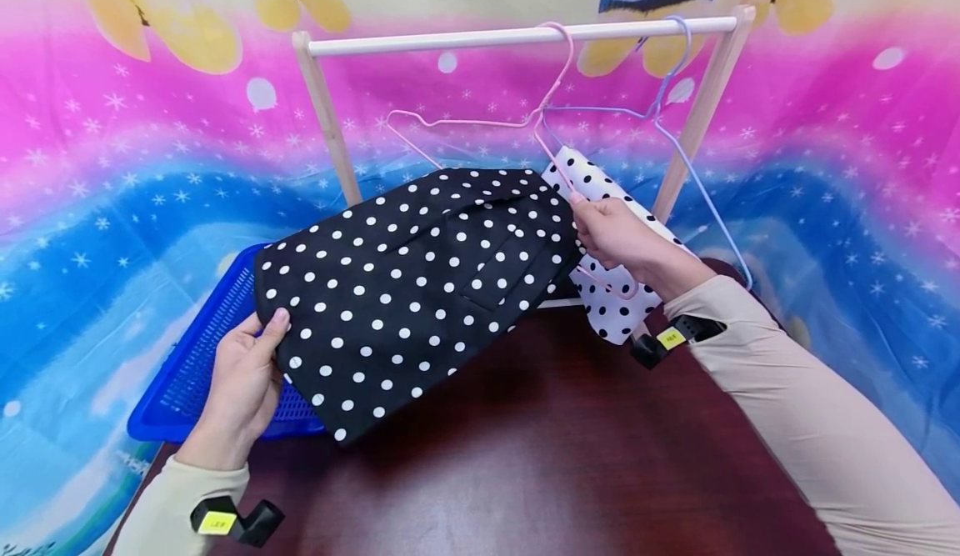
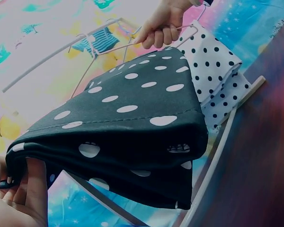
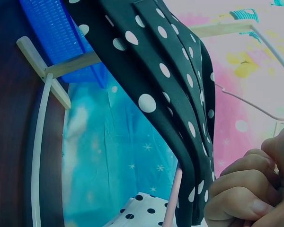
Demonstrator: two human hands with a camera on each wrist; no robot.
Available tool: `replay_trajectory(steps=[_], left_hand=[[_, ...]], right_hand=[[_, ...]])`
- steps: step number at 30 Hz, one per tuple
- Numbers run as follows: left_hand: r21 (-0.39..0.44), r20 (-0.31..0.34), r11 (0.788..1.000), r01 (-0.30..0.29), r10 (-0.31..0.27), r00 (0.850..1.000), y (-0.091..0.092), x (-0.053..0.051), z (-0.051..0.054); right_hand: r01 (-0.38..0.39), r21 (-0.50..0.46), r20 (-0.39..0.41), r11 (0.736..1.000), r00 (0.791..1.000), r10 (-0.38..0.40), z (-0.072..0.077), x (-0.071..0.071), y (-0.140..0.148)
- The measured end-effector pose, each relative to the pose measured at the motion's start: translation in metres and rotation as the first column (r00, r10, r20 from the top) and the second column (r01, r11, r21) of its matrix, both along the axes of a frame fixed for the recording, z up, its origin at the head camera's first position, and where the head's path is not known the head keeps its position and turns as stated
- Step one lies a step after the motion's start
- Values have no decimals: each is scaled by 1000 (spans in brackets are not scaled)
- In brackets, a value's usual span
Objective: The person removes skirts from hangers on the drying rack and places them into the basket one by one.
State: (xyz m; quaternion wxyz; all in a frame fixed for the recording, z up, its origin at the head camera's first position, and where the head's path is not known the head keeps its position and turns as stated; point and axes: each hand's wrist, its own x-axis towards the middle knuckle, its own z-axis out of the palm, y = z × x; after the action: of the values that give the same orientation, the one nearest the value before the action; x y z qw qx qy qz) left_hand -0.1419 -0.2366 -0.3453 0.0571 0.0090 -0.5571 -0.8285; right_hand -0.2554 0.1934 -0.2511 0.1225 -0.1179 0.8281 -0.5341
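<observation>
In the head view my left hand pinches the left edge of a black garment with white polka dots, thumb on top. The left wrist view shows these fingers under its folded layers. My right hand grips the right arm of a pink wire hanger, whose hook sits over the rack's rail. The garment's far end lies at this hanger; its lower bar is partly hidden by the cloth. Behind the right hand, a white cloth with black dots hangs on a blue hanger.
A rack with a white rail and wooden posts stands on the dark reddish table. A blue plastic basket is at the left, partly behind the garment. A colourful printed curtain surrounds the table's back and sides.
</observation>
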Motion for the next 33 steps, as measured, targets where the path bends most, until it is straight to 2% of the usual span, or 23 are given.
replay_trajectory(steps=[14, 19, 24, 26, 29, 33], left_hand=[[13, -36, 1000, 12, -11, 999, -10, 1, 4], [22, -27, 1000, 11, -10, 1000, -16, 4, 4], [8, 11, 1000, 26, -26, 1000, -21, 4, 3], [-20, 35, 1000, 19, -18, 999, -22, 4, 3], [-107, 81, 994, 16, -8, 997, -25, 4, 3], [-244, 138, 965, 91, -59, 989, -27, 3, 2]], right_hand=[[8, -4, 0, 1000, 1000, -8, -1, -2, 2], [30, 0, -4, 1000, 1000, -30, -1, -3, 7], [32, 5, -14, 999, 999, -32, -1, -4, 10], [29, 3, -13, 1000, 1000, -29, -1, -4, 9], [38, 0, -7, 999, 999, -38, -1, -3, 9], [47, 9, -10, 999, 999, -47, -1, -3, 9]])
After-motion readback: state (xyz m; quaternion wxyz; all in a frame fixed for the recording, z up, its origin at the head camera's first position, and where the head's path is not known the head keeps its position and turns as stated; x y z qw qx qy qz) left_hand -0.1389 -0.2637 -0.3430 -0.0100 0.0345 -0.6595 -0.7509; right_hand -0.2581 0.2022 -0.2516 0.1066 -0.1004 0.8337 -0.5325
